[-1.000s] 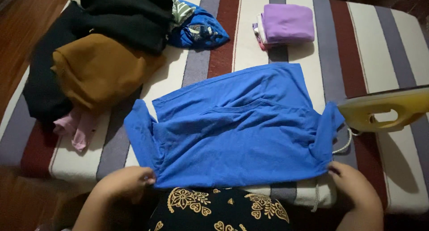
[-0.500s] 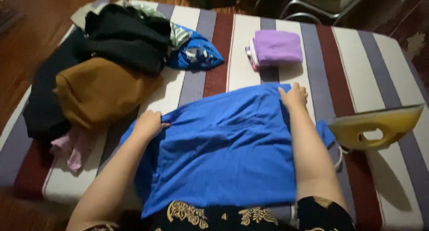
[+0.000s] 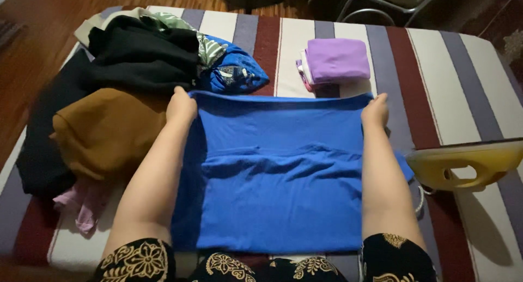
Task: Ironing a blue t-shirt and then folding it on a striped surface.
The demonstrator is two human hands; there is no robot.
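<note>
Head view: both arms are stretched out over the bright blue cotton garment [image 3: 278,195], which lies flat on the striped padded worktop [image 3: 463,75]. The left hand [image 3: 181,104] is clamped on its far left corner, the right hand [image 3: 375,111] on its far right corner, the far edge taut between them. Just beyond sits a folded lilac cloth stack [image 3: 333,61]. Left of the garment is a heap of black and mustard-brown clothes [image 3: 109,113]; a yellow plastic iron [image 3: 468,162] rests at the right.
</note>
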